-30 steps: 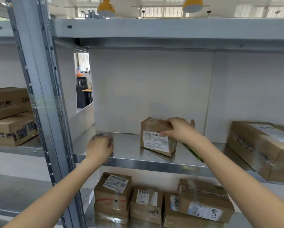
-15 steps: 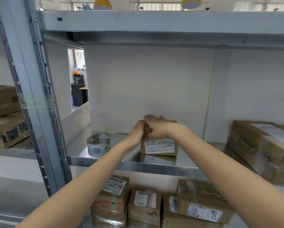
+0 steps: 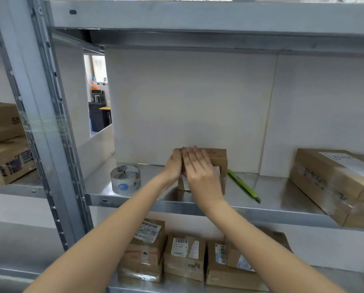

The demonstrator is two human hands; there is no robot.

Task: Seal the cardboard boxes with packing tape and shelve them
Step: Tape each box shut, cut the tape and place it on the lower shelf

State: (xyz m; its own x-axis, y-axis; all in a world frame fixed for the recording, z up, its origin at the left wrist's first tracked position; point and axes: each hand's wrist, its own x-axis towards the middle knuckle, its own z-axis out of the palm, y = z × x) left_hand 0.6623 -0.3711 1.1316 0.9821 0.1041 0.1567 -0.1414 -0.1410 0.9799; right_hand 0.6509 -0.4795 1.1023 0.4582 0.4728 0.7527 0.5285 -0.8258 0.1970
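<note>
Both hands meet at the frame's centre: the right hand point(image 3: 200, 170) lies flat, fingers straight, against the small box point(image 3: 216, 163) on the middle shelf point(image 3: 271, 187); the left hand point(image 3: 173, 166) touches its left end, grip unclear. Shelving looks nearly done. Tape roll point(image 3: 125, 179) rests left; sealing can't be judged.

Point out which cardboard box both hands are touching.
The small box mid-shelf, between the tape roll and green cutter; left hand and right hand rest on it alone.
</note>
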